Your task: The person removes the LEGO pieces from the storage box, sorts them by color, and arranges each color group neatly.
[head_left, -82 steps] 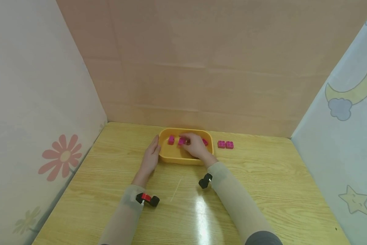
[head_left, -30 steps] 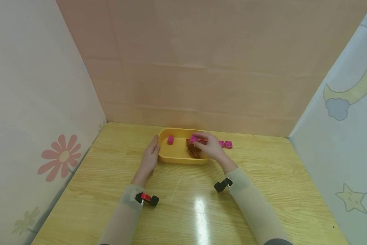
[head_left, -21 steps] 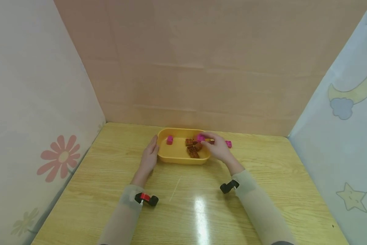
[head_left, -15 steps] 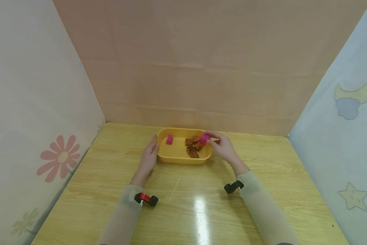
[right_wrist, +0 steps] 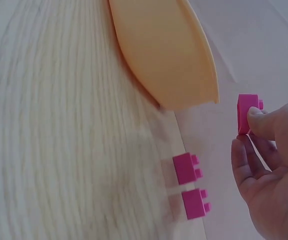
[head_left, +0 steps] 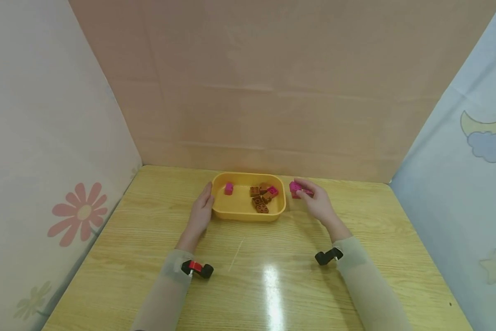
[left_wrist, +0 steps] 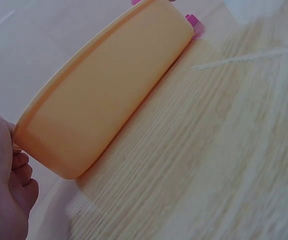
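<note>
In the head view, my left hand lies along the left end of the yellow tray, touching its outer wall. The left wrist view shows that hand at the end of the tray, close to its rim. To the tray's right, my right hand pinches a pink toy building brick between thumb and fingertips. The right wrist view shows this brick raised, with a lower pink brick and another pink brick standing on the table.
Inside the tray, a pink brick lies at the left. Several brown bricks and a pink-red brick are gathered at its right. The wooden table meets a brown backdrop just behind the tray.
My right hand has picked a pink brick out of the tray and carried it right, past the rim, over the bricks on the table. My left hand stays at the tray's left end.
</note>
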A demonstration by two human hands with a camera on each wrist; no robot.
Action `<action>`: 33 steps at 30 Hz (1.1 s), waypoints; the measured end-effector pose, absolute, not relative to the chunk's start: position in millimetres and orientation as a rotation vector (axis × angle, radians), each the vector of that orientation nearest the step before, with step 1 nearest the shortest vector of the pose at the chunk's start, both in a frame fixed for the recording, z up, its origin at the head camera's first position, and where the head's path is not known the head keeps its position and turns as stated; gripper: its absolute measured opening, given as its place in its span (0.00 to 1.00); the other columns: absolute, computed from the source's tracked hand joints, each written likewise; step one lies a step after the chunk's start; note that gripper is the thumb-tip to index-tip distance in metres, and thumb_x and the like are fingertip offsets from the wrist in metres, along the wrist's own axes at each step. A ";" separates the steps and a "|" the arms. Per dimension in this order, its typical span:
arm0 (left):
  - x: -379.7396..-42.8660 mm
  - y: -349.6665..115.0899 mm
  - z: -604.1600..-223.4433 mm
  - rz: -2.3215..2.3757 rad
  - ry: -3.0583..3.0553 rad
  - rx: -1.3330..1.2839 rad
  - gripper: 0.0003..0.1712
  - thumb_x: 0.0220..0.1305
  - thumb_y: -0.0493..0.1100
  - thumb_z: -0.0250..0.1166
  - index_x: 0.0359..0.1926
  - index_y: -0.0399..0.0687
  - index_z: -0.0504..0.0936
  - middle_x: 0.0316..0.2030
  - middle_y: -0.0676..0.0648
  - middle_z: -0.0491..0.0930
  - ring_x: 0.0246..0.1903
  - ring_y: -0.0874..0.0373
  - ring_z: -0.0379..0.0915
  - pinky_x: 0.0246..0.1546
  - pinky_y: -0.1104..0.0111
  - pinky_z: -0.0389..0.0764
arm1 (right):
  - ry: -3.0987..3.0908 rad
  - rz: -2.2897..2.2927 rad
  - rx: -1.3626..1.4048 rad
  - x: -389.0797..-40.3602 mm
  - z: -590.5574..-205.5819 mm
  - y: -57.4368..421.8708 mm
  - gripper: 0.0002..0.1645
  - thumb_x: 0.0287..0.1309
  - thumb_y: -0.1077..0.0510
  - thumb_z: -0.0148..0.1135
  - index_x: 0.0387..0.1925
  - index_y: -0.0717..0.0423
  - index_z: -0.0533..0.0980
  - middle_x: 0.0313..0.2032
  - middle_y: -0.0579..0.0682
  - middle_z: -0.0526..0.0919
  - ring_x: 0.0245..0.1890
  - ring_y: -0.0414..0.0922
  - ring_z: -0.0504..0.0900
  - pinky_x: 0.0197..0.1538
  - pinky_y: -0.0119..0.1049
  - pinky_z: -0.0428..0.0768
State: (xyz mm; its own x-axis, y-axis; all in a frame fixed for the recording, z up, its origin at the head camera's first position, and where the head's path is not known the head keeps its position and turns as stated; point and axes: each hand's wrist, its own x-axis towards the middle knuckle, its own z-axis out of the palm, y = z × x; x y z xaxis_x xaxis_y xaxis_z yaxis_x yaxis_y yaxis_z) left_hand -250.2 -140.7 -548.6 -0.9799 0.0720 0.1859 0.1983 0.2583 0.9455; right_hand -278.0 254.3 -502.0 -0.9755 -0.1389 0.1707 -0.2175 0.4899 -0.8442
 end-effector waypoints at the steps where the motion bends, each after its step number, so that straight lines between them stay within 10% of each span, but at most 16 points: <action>1: -250.2 -140.4 -548.3 -1.827 -2.411 -0.258 0.32 0.87 0.38 0.44 0.84 0.35 0.51 0.84 0.38 0.48 0.84 0.45 0.41 0.84 0.53 0.43 | -2.645 1.502 0.313 -277.2 -503.2 257.0 0.26 0.78 0.60 0.62 0.73 0.56 0.76 0.66 0.61 0.81 0.64 0.57 0.81 0.64 0.47 0.82; 33: -249.0 -141.3 -547.6 -1.810 -2.433 -0.261 0.32 0.87 0.39 0.43 0.84 0.35 0.51 0.84 0.35 0.47 0.84 0.44 0.40 0.83 0.51 0.43 | -2.770 1.347 0.074 -271.6 -525.1 335.6 0.26 0.82 0.59 0.56 0.75 0.60 0.73 0.69 0.67 0.76 0.73 0.65 0.68 0.76 0.64 0.66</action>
State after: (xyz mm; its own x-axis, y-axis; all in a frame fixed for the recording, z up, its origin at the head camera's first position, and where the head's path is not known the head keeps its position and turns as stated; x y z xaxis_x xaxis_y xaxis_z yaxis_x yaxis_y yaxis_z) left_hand -249.0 -141.3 -547.6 -0.9805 0.0787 0.1800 0.1950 0.2798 0.9400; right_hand -271.6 335.6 -525.1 -0.9970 -0.0168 0.0753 -0.0696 0.6170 -0.7839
